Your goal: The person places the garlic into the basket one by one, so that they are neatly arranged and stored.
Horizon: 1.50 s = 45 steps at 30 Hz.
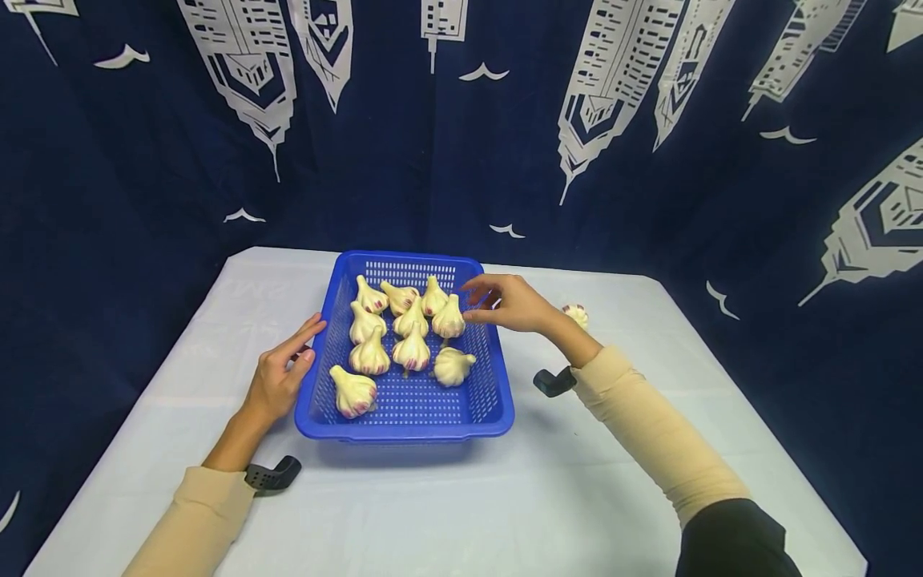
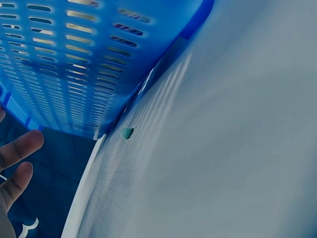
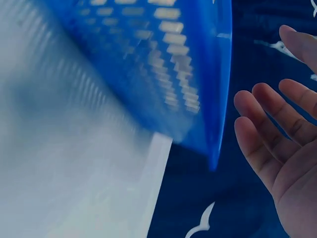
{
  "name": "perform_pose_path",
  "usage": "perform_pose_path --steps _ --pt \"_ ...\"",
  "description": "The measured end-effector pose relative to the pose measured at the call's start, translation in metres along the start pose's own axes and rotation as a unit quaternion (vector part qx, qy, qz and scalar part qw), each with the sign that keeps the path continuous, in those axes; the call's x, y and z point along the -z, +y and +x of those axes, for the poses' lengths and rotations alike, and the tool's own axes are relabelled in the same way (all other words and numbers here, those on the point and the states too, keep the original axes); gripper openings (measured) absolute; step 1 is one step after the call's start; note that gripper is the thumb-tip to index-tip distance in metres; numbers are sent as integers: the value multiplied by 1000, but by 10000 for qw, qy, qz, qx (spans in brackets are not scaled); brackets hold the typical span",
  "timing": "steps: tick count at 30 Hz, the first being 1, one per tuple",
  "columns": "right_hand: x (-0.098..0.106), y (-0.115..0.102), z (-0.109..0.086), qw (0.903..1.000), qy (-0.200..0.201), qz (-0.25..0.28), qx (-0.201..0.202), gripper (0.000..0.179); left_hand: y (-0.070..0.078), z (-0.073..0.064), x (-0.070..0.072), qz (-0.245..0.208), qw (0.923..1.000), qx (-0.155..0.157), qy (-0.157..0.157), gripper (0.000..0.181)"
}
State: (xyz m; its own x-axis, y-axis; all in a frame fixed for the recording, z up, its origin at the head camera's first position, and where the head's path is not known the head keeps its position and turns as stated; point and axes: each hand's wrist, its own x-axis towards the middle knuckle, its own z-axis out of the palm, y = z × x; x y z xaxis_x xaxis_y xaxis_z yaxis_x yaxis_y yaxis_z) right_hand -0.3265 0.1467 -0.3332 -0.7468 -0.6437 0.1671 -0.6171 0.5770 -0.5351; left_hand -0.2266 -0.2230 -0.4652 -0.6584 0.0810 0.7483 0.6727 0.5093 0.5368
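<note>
A blue slotted basket (image 1: 433,410) holds several white garlic bulbs (image 1: 411,350) with purple-tinged bases. My left hand (image 1: 277,377) rests against the basket's left rim, its fingers loosely extended. In the left wrist view its fingertips (image 2: 30,143) show beside the slotted wall. My right hand (image 1: 513,304) hovers over the right rim, fingertips close to a garlic bulb (image 1: 449,319) inside. The right wrist view shows that hand's fingers (image 3: 262,101) spread apart, holding nothing. One more garlic bulb (image 1: 576,315) lies on the table behind the right wrist, partly hidden by it.
The basket stands on a white-covered table (image 1: 404,513). A dark blue curtain (image 1: 404,176) with white building prints hangs behind it. Black wrist cameras (image 1: 274,474) are strapped to both wrists. A small green speck (image 2: 127,133) shows near the basket in the left wrist view.
</note>
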Motion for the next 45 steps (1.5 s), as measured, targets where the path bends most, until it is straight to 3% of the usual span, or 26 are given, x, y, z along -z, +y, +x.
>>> perform_pose_path --steps 6,12,22,28,34,39,45 --pt "10 26 -9 9970 554 -60 -543 50 0 -3 0 3 10000 67 -7 43" --pt "25 55 -18 9862 1252 -195 -1061 43 -1 -3 1 19 9999 103 24 43" --pt "36 102 -42 9493 2101 -472 -2291 42 -2 -4 0 -86 9999 -51 74 44" --pt "36 118 -50 9270 2157 -571 -3014 44 -1 -2 -1 -52 9999 -100 89 44" --pt "32 129 -58 9098 2168 -740 -3460 44 -2 0 -1 -5 9999 -141 87 44" --pt "30 136 -61 9022 2203 -808 -3619 47 -3 -1 -1 -22 9998 -157 101 44" --pt "25 141 -63 8960 1922 -769 -3928 58 -2 -1 0 -61 9998 -141 92 44"
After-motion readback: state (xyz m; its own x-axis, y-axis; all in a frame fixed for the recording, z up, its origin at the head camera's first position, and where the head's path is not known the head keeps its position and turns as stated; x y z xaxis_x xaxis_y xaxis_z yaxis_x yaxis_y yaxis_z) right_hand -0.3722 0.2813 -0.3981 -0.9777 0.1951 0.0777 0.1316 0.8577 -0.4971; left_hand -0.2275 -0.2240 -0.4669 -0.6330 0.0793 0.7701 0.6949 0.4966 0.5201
